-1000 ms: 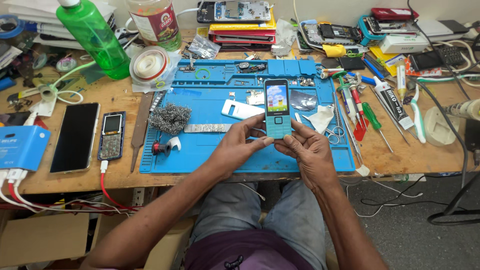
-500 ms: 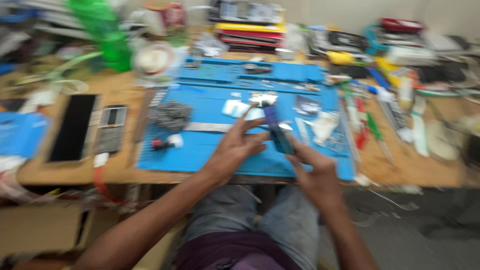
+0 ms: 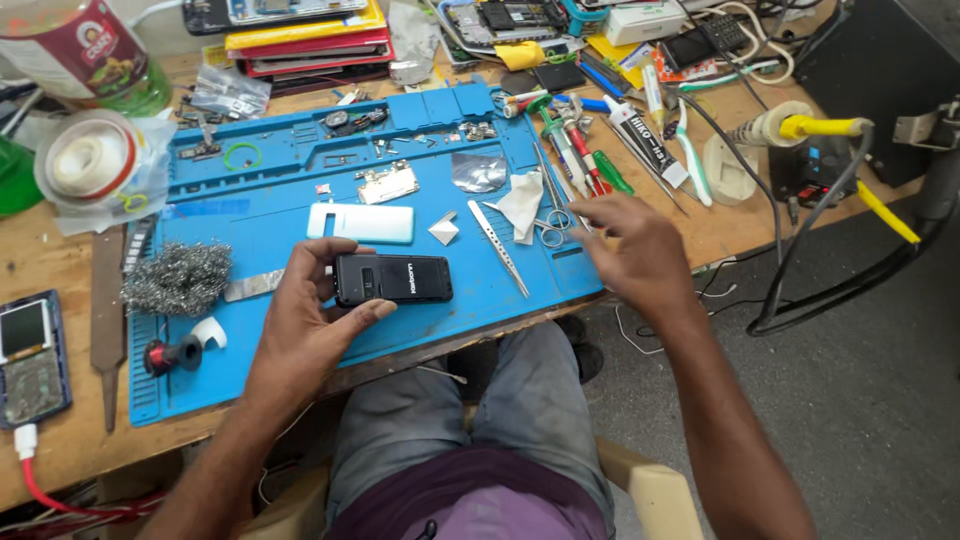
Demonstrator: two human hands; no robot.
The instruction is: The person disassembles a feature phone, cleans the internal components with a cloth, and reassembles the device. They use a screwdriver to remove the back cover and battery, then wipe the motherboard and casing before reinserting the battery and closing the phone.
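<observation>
My left hand [image 3: 305, 320] holds a small black phone [image 3: 392, 279] back side up, flat over the blue work mat [image 3: 330, 190]. My right hand [image 3: 640, 250] hovers with fingers spread over the mat's right edge, close to a pair of scissors [image 3: 553, 222] and a row of screwdrivers [image 3: 580, 160]. It holds nothing. Metal tweezers [image 3: 498, 247] lie between the two hands. A white phone cover [image 3: 360, 222] rests just beyond the black phone.
A steel wool pad [image 3: 178, 277], a tape roll [image 3: 92, 163], a green bottle [image 3: 90, 55] and a keypad phone [image 3: 30, 358] sit at the left. A soldering iron stand [image 3: 745, 150] with cables is at the right. Stacked phone parts crowd the table's back.
The phone was upright, screen lit, in both hands. Now it lies back up in my left hand alone. My right hand has let go and moved right. The camera view has swung right.
</observation>
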